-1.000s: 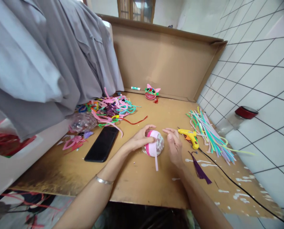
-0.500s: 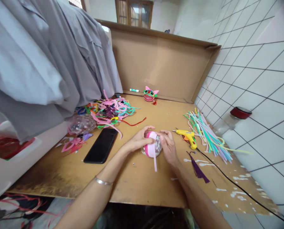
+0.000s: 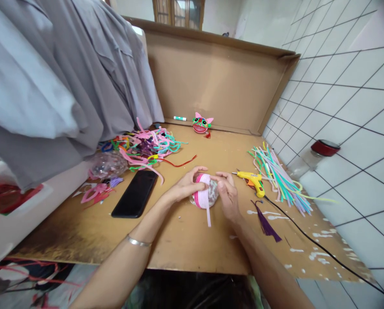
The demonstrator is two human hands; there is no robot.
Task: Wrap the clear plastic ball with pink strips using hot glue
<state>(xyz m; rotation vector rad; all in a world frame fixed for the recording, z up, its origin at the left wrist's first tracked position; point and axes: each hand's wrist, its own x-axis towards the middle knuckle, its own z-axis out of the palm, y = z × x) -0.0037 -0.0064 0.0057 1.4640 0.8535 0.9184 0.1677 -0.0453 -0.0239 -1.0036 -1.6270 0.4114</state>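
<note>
My right hand (image 3: 228,195), a second ago hovering clear, has come in and now pinches the clear ball (image 3: 205,194) at mid-board, fingers together on its top edge; my left hand (image 3: 186,186) cups it from nine o'clock, thumb on the pink pipe-cleaner band (image 3: 202,193). So the wrapping is pressed from both sides. The band's loose tail hangs at six. The glue gun (image 3: 250,179) lies at two o'clock, the phone (image 3: 135,193) at nine.
</note>
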